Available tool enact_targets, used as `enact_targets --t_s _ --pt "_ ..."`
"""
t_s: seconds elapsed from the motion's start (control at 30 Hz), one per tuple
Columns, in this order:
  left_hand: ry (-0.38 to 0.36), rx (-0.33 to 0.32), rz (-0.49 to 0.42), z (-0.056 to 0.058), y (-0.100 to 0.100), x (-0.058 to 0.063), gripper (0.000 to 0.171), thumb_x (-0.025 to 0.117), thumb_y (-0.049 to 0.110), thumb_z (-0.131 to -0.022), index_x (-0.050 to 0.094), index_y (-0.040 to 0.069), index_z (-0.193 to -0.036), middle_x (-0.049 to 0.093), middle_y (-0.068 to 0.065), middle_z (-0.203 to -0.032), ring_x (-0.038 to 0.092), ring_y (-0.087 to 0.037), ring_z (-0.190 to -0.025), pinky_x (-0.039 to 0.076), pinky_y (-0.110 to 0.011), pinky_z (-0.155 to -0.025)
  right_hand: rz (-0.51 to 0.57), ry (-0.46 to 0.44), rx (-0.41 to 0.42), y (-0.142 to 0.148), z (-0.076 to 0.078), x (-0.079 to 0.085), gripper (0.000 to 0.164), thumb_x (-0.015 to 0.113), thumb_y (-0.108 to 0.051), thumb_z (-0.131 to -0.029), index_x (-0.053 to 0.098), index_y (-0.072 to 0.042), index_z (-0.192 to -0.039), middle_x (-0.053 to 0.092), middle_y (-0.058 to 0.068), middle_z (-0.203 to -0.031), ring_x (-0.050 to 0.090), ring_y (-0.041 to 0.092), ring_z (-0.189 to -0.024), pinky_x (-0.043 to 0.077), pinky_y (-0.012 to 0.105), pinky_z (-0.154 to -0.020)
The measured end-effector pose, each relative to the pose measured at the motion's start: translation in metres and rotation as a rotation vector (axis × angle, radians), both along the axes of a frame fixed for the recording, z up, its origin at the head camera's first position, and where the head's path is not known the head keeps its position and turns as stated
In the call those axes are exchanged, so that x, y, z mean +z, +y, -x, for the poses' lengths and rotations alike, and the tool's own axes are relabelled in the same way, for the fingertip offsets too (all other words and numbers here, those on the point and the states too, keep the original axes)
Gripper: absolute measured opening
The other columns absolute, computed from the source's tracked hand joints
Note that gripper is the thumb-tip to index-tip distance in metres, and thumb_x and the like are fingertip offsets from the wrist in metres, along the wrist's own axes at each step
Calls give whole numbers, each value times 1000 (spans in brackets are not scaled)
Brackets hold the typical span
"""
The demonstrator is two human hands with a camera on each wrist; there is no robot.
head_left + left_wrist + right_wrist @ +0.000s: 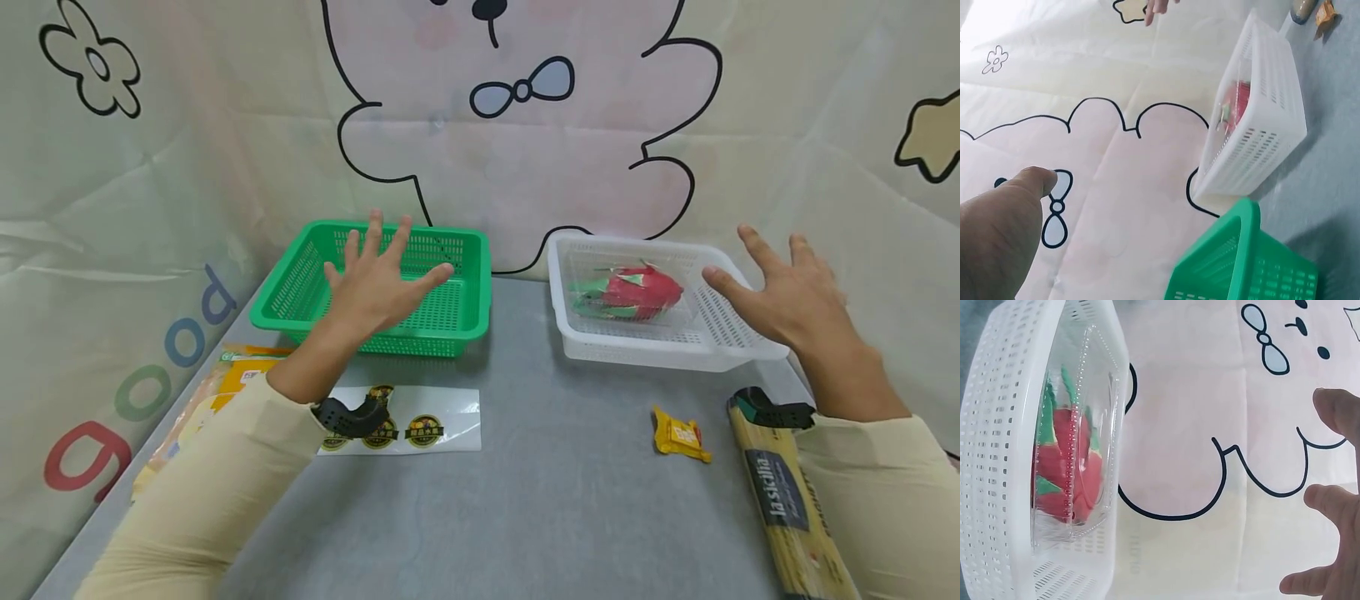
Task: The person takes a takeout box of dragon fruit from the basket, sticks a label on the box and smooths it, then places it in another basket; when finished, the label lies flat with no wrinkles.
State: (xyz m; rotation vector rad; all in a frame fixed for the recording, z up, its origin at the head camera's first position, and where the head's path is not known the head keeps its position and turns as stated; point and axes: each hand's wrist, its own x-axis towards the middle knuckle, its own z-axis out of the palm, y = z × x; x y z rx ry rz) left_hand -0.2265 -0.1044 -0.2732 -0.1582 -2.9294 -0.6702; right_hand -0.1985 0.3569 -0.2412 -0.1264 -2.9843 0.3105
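Observation:
My left hand [378,287] is raised over the green basket [465,325], its fingers spread and holding nothing. Over the right end of the white basket [637,354] hovers my right hand [798,296], fingers spread as well and holding nothing. Inside the white basket lies a red dragon fruit [641,292] with green scales; in the right wrist view the dragon fruit [1066,469] sits in a clear plastic clamshell box [1100,381]. The left wrist view shows my left thumb [1010,212] extended, with both baskets to its right.
A sheet of round black-and-gold stickers [450,417] lies under my left forearm, beside yellow-orange packaging [243,375]. A small yellow wrapped snack [678,435] and a pack of la sicilia spaghetti [787,500] lie at the right. A printed curtain [510,183] hangs behind the grey table [555,500].

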Motion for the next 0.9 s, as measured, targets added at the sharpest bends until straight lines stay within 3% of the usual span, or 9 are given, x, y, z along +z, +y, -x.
enact_targets --t_s 0.2,0.9 --pt "4 -18 -3 3 20 0 95 31 85 -79 0 37 -155 -14 0 -159 -6 -38 -143 1 -73 -101 8 0 -3 6 4 -2 83 35 -66 -93 -2 -26 -155 -9 37 -150 -1 64 -130 17 82 -83" --pt "3 -80 -34 9 77 -14 93 32 86 -79 4 39 -155 -9 2 -160 -1 -35 -144 9 -69 -103 94 -26 1 21 19 -18 83 36 -64 -94 -1 -22 -155 -8 38 -150 -1 65 -130 14 82 -85"
